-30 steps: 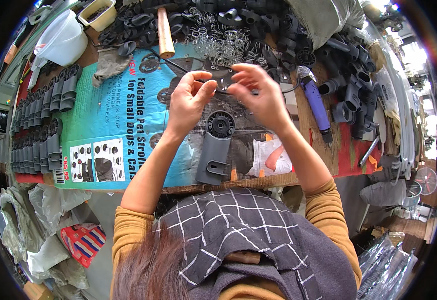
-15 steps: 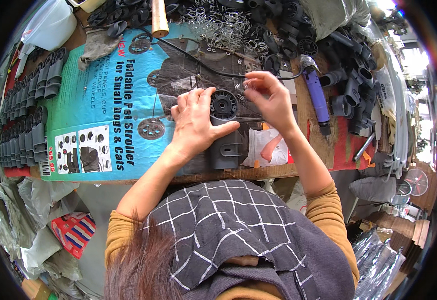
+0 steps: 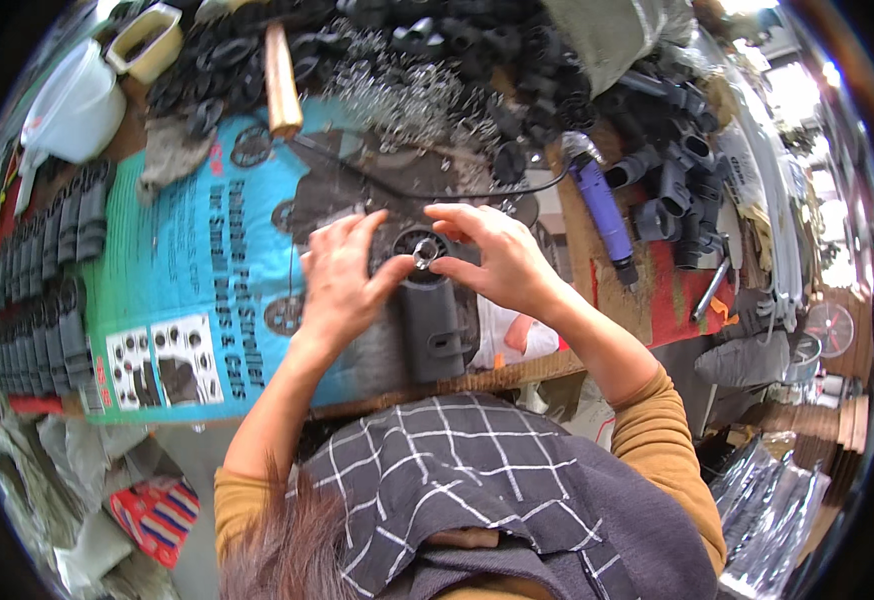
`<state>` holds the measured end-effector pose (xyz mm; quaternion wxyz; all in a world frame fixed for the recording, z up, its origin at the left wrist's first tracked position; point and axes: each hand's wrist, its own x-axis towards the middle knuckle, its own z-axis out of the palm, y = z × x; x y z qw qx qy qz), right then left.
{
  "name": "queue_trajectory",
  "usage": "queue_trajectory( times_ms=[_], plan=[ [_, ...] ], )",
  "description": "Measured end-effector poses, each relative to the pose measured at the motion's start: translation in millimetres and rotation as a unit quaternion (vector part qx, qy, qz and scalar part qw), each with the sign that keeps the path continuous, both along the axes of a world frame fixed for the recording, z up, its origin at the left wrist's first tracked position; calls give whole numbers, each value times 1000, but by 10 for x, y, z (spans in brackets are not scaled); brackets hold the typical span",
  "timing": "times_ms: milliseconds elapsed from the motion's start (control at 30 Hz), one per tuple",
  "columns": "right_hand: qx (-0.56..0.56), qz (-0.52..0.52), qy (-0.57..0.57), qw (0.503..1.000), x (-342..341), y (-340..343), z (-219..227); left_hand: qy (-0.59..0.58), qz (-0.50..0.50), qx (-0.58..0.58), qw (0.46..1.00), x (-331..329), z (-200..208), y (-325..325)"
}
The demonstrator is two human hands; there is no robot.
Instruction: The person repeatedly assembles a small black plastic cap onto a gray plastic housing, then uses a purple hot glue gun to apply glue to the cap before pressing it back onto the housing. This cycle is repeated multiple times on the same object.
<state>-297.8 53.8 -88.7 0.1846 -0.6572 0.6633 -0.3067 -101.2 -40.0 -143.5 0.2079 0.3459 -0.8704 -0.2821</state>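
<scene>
A dark grey plastic part with a round hub at its far end lies on the printed cardboard in front of me. A small shiny metal spring stands at the hub. My left hand is on the left side, fingers spread, its thumb tip close by the spring. From the right, my right hand curves over the hub, thumb and index finger apart. Its thumb tip is also beside the spring. Whether either thumb touches the spring, I cannot tell.
Behind lie a heap of wire springs and a wooden handle. A purple power screwdriver with a black cord rests right, near loose black fittings. Rows of grey parts and a white tub stand left.
The spring now shows at the hub. My right hand has come in left over the part, and my left hand has drawn off the hub's side. The view has shifted.
</scene>
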Motion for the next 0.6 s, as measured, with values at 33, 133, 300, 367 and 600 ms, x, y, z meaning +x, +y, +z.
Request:
queue_trajectory(
  times_ms=[33,133,300,367,600],
  plan=[
    [5,-27,-44,999,-92,11,20,-24,1,-5,1000,29,-6,-113],
    [-3,-105,83,991,-558,-177,-12,-65,68,-96,991,52,-14,-376],
    [-87,-138,116,980,-1273,-447,-225,-20,88,-73,993,141,93,-485],
    [-148,-214,186,947,-1599,-621,-224,-14,97,-49,994,187,121,-424],
    [-40,-246,307,919,-2229,-1145,-198,56,93,-35,994,260,130,-322]
  ],
)
